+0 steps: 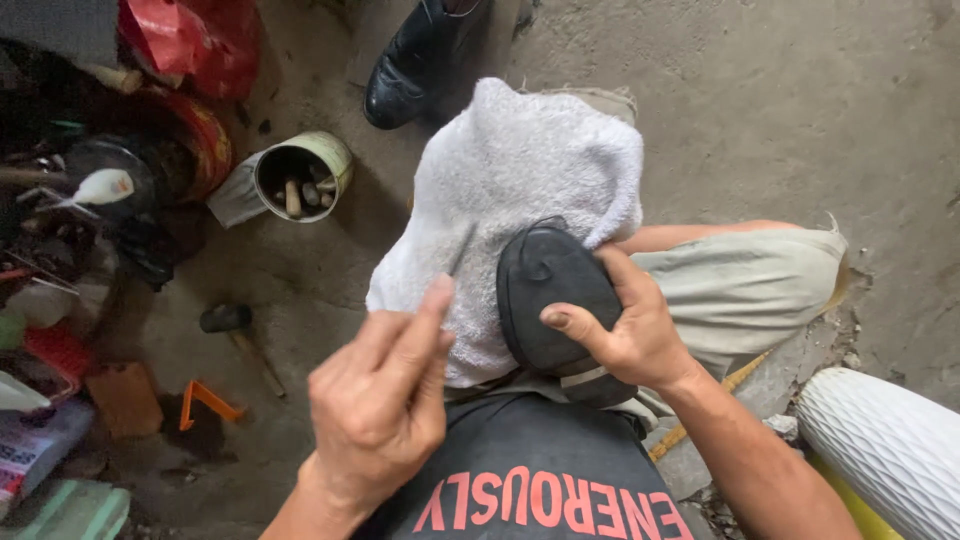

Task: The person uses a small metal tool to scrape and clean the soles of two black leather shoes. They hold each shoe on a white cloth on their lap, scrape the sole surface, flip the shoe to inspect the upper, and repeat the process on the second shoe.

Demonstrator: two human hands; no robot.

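Note:
A black shoe (552, 290) lies sole up on a white towel (520, 170) that is draped over my knee. My right hand (625, 325) grips the shoe at its heel end, thumb across the sole. My left hand (380, 400) pinches a thin metal tool (461, 250), its tip raised over the towel just left of the shoe's toe. The tool's point stands apart from the sole.
A second black shoe (415, 60) stands on the concrete floor at the top. A tin can (300, 175) with sticks, a hammer (235, 325), an orange piece (205, 400) and cluttered bottles lie at the left. A white ribbed object (885, 445) sits at the lower right.

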